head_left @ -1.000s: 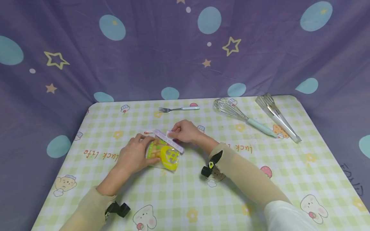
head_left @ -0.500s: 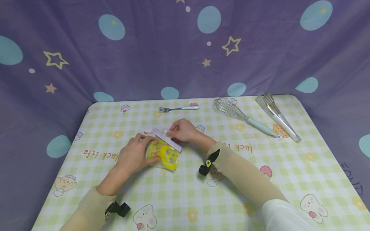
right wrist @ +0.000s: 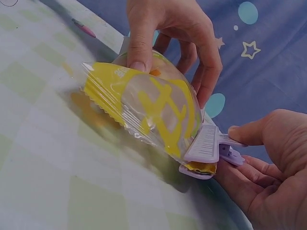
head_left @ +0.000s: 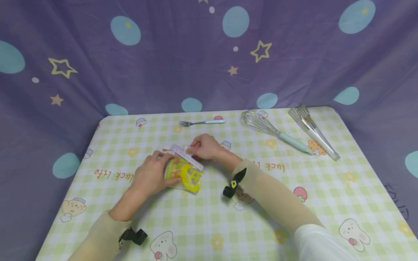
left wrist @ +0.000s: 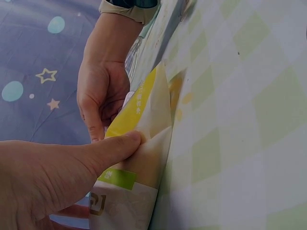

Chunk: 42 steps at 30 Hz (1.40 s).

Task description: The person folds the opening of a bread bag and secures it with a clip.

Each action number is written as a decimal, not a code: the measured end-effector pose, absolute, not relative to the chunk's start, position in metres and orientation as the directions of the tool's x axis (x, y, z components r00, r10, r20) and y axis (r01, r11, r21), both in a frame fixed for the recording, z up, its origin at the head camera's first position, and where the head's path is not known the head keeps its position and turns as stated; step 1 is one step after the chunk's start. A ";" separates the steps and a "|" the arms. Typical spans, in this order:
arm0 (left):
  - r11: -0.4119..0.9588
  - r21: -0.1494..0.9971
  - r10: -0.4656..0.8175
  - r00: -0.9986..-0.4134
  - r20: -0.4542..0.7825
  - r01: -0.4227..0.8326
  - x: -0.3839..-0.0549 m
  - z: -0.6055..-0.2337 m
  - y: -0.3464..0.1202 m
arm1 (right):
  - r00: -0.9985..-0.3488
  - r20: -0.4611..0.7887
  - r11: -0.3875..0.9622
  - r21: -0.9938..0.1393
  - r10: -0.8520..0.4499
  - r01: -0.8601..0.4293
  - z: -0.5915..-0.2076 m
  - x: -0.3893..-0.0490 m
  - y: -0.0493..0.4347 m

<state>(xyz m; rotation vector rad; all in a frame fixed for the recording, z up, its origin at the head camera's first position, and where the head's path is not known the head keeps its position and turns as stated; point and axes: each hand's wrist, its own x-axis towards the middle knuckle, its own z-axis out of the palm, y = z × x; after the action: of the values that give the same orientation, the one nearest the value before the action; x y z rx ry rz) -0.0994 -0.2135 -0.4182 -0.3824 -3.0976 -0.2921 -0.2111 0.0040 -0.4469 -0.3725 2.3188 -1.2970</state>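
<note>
My left hand holds a small clear-and-yellow plastic food bag by its left side, thumb on the near face. Pale contents show through the plastic. At the far right edge of the bag sits a lilac sealing clip, its handles pinched between thumb and fingers of my right hand. In the right wrist view the jaws of the clip stand apart around the bag's edge, with a bit of yellow film between them. The bag stands tilted just over the cloth in the left wrist view.
Behind the hands lies a fork with a pale handle. To the right are a whisk and metal tongs. A checked cloth covers the table, and a purple curtain hangs behind it.
My right hand and the lilac clip have shifted slightly left, farther along the bag's edge. My left hand and the bag stay nearly in place.
</note>
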 end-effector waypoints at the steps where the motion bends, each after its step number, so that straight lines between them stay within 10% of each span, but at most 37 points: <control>1: 0.953 0.183 0.240 -0.970 0.031 0.241 -0.099 -0.418 -0.214 | -0.860 -0.256 0.522 -0.853 -0.442 -0.015 -0.447 -0.211 0.004; 22: 0.956 0.179 0.233 -0.972 0.026 0.234 -0.096 -0.416 -0.214 | -0.861 -0.221 0.547 -0.834 -0.457 -0.076 -0.442 -0.208 0.003; 42: 0.952 0.221 0.213 -0.977 0.005 0.209 -0.104 -0.409 -0.216 | -0.931 0.128 0.690 -0.639 -0.341 -0.341 -0.430 -0.211 0.038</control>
<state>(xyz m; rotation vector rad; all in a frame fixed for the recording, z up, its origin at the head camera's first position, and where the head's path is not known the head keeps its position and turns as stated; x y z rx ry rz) -0.1037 -0.2161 -0.4093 -0.3381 -3.1228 -0.3507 -0.2107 0.0375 -0.4296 -0.5820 2.8875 -1.0912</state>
